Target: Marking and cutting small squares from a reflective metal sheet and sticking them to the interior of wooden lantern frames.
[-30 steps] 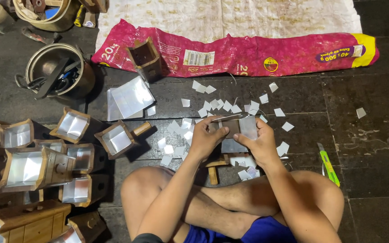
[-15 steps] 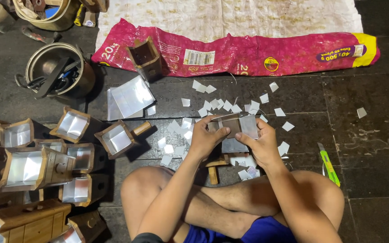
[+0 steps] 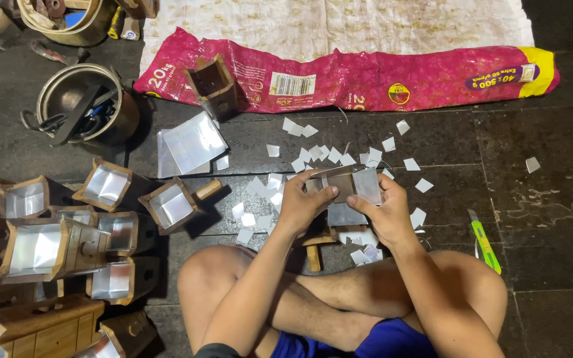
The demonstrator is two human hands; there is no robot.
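Observation:
I sit cross-legged on a dark stone floor. My left hand [image 3: 302, 202] and my right hand [image 3: 387, 213] both grip a small piece of shiny silver sheet [image 3: 347, 184], held flat in front of my knees. Under the hands a small wooden box [image 3: 341, 222] with a silver lining rests on the floor. Several white and silver offcuts [image 3: 313, 154] lie scattered just beyond the hands.
Several foil-lined wooden boxes [image 3: 106, 187] crowd the left side. A stack of silver sheets [image 3: 190, 143] lies beside an unlined box [image 3: 212, 83]. A pink sack [image 3: 366, 78] stretches across the top. A metal pot of tools [image 3: 86, 106] stands upper left; a green utility knife [image 3: 483, 242] lies right.
Both hands have shifted slightly on the silver sheet, pressing it flatter between them. Everything on the floor stays put.

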